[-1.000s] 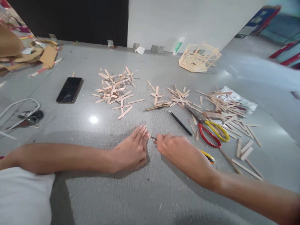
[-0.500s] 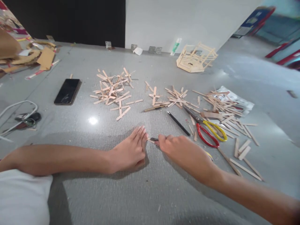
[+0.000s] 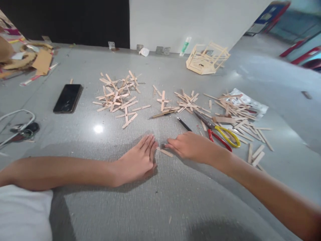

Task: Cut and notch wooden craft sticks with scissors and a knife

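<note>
My left hand [image 3: 140,159] lies on the grey surface with its fingers pressed together, pinning one end of a thin wooden stick [image 3: 165,152]. The stick's other end sticks out to the right, flat on the surface. Close by on the right, my right hand [image 3: 190,146] is closed around a small knife [image 3: 164,146]. Only its dark tip shows, just above the stick; the fist hides the rest. Beyond my right hand lie a black pen-like tool [image 3: 184,124], partly covered, and scissors [image 3: 228,136] with red and yellow handles.
Piles of wooden sticks lie at the middle left [image 3: 117,95] and right [image 3: 240,112]. A phone [image 3: 68,98] and a white cable [image 3: 27,115] are on the left. At the back stand a stick frame [image 3: 204,67] and a white-green tube [image 3: 185,46] against the wall.
My right hand has moved up and slightly away from the stick, uncovering more of it and covering part of the scissors. The left hand stays pressed in place.
</note>
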{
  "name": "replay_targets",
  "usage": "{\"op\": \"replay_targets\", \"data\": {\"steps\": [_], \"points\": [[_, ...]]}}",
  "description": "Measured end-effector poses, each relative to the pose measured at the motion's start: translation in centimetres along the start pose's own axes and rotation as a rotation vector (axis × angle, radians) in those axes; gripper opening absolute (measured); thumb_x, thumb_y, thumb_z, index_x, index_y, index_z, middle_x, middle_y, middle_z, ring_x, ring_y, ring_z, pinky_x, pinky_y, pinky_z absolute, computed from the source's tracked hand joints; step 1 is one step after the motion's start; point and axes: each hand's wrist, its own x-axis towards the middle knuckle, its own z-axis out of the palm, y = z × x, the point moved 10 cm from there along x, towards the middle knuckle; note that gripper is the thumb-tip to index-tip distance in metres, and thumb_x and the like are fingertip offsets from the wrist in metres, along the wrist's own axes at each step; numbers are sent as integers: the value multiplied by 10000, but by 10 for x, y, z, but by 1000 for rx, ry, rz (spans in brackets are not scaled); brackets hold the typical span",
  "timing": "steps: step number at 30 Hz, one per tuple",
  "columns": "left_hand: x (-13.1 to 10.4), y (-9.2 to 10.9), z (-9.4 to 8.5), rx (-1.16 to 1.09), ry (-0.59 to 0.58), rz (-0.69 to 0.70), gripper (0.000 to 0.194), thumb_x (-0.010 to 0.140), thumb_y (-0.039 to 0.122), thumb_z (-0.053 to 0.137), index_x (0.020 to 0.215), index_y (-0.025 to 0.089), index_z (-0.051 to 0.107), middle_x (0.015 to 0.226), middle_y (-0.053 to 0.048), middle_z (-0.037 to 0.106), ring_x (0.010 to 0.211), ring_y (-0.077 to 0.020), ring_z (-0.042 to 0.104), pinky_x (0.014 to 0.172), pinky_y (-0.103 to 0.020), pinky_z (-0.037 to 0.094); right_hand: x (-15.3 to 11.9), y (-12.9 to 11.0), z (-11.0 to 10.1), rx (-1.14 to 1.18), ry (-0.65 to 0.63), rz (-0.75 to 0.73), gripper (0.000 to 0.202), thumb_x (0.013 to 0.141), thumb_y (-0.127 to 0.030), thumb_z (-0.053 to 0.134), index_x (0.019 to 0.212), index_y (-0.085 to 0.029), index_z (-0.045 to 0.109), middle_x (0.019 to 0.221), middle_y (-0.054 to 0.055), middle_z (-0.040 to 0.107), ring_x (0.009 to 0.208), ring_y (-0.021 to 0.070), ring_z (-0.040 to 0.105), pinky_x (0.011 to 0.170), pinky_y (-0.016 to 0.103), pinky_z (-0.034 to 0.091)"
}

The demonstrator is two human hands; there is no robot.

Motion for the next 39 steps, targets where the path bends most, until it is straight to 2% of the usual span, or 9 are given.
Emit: {"op": "replay_targets", "data": {"steps": [9, 15, 19, 22, 25, 29, 33, 36, 39], "points": [[1, -4, 1, -23, 31, -45, 609, 1049, 405, 441, 1373, -91, 582, 1387, -316, 593, 1353, -400, 563, 1155, -501, 390, 2, 15, 1, 257, 14, -3, 498, 1100, -342, 311, 819, -184, 691, 604, 12, 617, 564, 160, 531, 587, 309, 212], [3, -17, -6, -77, 33, -34, 311, 915, 22, 558, 1197, 12, 691, 1292, -227, 698, 1239, -283, 665, 1078, -383, 454, -21, 48, -15, 394, 246, 398, 366, 1073, -366, 360, 792, -221, 543, 617, -5, 553, 581, 178, 512, 596, 303, 267], [3, -37, -14, -340, 54, -97, 168, 895, 14, 578, 976, 105, 694, 1015, -125, 774, 967, -231, 742, 871, -349, 546, -44, 56, -29, 473, 489, 598, 260, 1020, -358, 452, 787, -245, 428, 617, -26, 518, 583, 171, 502, 586, 297, 312], [-2, -55, -42, -330, 250, -140, 212, 985, 52, 492, 938, 129, 684, 794, -52, 746, 742, -195, 724, 702, -326, 548, -53, 51, -31, 792, 588, 633, 294, 1000, -473, 503, 837, -229, 486, 644, -16, 572, 532, 148, 506, 533, 285, 348], [-16, -55, -88, -185, 552, -65, 234, 1028, 80, 455, 1072, 85, 684, 944, -94, 781, 830, -211, 746, 674, -325, 561, -47, 28, -30, 1292, 572, 509, 420, 928, -600, 608, 1020, -192, 573, 744, 28, 689, 461, 111, 485, 441, 258, 374], [-26, -50, -119, -167, 685, -19, 225, 1041, 98, 474, 1100, 91, 691, 983, -91, 793, 865, -197, 755, 711, -308, 595, -57, 10, -42, 1477, 712, 506, 326, 873, -481, 749, 893, -179, 626, 679, 19, 691, 441, 82, 451, 407, 224, 380], [-22, -74, -122, -670, 609, -183, 189, 1025, 293, 618, 1066, 145, 728, 897, -28, 798, 723, -128, 734, 659, -221, 583, -76, 3, -51, 1476, 935, 510, 230, 868, -383, 770, 838, -193, 644, 616, -2, 672, 415, 93, 489, 379, 216, 407], [-12, -79, -102, -1154, 329, -287, 134, 977, 249, 677, 1049, 176, 763, 835, 17, 798, 584, -79, 686, 554, -162, 538, -82, -4, -55, 1466, 978, 471, 198, 883, -364, 750, 829, -198, 656, 630, 9, 692, 388, 91, 488, 355, 213, 397], [-9, -71, -94, -1474, 168, -306, 176, 968, 211, 648, 1096, 160, 757, 831, 1, 804, 711, -119, 752, 604, -173, 567, -87, -9, -60, 1420, 1007, 447, 166, 888, -330, 744, 812, -202, 668, 594, -4, 679, 378, 89, 486, 352, 211, 391]]}}
